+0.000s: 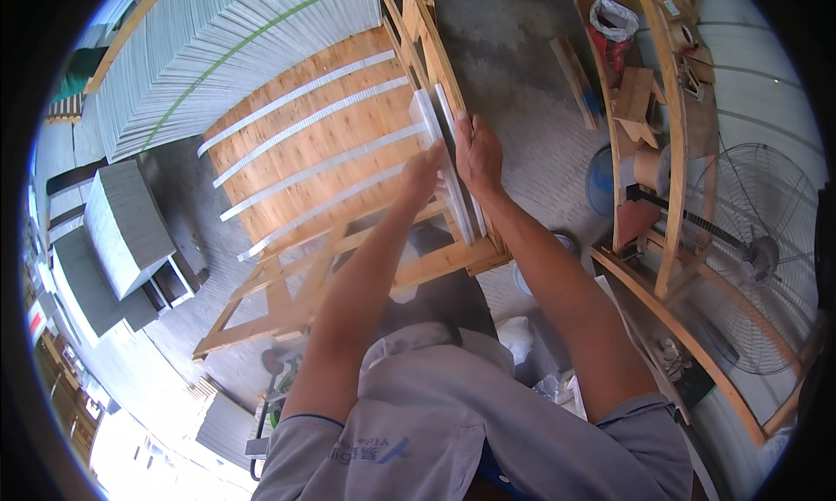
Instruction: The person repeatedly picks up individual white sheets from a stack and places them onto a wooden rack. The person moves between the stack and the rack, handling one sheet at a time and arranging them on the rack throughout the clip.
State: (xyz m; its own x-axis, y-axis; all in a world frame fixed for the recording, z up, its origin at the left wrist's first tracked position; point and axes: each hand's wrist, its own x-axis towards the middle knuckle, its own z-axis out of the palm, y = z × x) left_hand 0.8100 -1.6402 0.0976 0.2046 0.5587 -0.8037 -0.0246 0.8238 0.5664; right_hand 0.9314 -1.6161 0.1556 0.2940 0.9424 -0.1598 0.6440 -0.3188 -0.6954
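Hands work at the right edge of the wooden counter. Our left hand and right hand both rest on a bundle of white strips standing on edge along that side; whether the fingers pinch the bundle or only press it, we cannot tell. Four white strips already lie across the board, spaced apart, running left to right. We judge the laying partly done: the bundle is not yet used up. A standing fan sits right.
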